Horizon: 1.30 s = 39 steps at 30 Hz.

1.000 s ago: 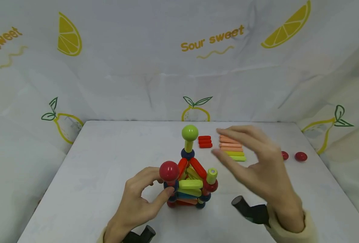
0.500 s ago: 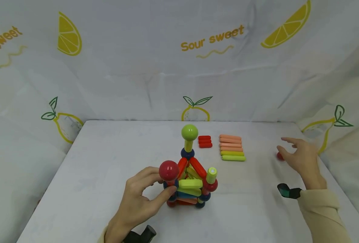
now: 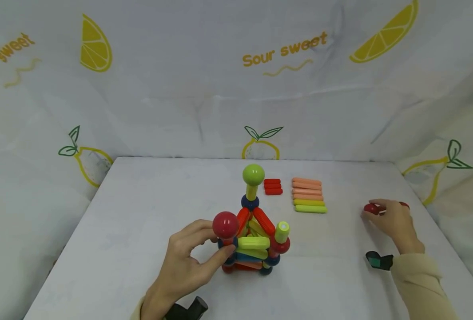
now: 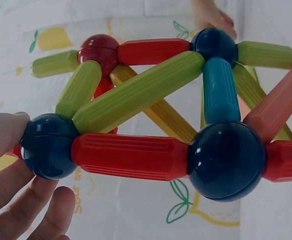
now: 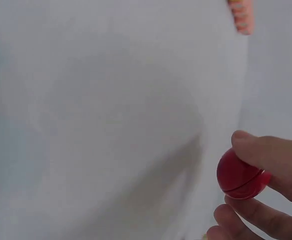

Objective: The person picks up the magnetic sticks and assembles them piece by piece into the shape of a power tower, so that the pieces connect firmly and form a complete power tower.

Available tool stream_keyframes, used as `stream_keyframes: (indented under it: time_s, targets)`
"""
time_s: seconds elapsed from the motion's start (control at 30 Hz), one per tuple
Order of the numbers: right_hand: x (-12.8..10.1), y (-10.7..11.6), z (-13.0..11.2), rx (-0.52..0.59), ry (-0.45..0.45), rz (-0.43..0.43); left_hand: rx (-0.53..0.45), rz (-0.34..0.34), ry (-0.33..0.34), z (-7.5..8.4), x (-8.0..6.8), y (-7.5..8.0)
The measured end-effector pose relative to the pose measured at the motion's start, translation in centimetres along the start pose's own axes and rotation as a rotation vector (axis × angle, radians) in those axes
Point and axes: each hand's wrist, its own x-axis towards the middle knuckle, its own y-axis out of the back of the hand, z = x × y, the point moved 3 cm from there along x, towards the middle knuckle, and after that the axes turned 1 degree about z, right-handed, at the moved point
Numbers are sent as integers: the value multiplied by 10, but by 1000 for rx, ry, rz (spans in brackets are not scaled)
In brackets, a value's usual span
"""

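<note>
- Right hand [image 3: 392, 220], right side of the head view: fingers curled round a red ball [image 3: 371, 209], pinching it between thumb and fingertips [image 5: 255, 152]; the wrist view confirms the grip, ball at lower right of that frame.
- Second red ball [image 3: 404, 205] peeks out just behind the same hand, mostly hidden.
- Left hand [image 3: 188, 264], lower centre: thumb and fingers curled on the near-left corner of the toy tower [image 3: 252, 235], at a dark blue ball joint [image 4: 48, 145] under the red knob [image 3: 225, 224].
- Tower stands mid-table [image 3: 148, 200]; green knob [image 3: 253, 174] on top, a short green stick [image 3: 282, 232] upright at the near-right corner with a bare end.
- Loose sticks lie in rows centre-right: red ones [image 3: 272, 186], orange and green ones [image 3: 308, 195].
- Doing it well, my read: keep the pinch on the ball's sides so it can't roll away, avoid nudging the second ball, and keep the left hand bracing the base, since the joints look easy to tip.
</note>
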Motion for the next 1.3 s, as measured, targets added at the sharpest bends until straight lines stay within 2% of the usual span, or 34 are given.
stream_keyframes:
  time_s: [0.13, 0.3, 0.37, 0.47, 0.53, 0.63, 0.8, 0.9, 1.3]
  targets:
    - [-4, 12, -34, 50, 58, 88, 3, 1, -1, 0, 1, 0]
    - [-21, 43, -104, 181, 181, 231, 7, 5, -5, 1, 1, 0]
    - [-34, 55, -139, 264, 282, 285, 5, 7, -7, 1, 1, 0]
    - [-58, 71, -191, 373, 467, 322, 2, 9, -14, 1, 1, 0]
    - [-75, 79, -220, 428, 586, 305, -1, 12, -20, 1, 1, 0]
    - [-95, 82, -250, 473, 729, 274, -2, 13, -24, 1, 1, 0]
    - [-115, 72, -268, 499, 857, 197, -1, 12, -16, 0, 1, 0]
    - [-118, 67, -269, 490, 862, 174, 0, 12, -13, 0, 1, 0]
    - [-121, 72, -267, 519, 883, 210, -3, 16, -5, -1, 1, 0]
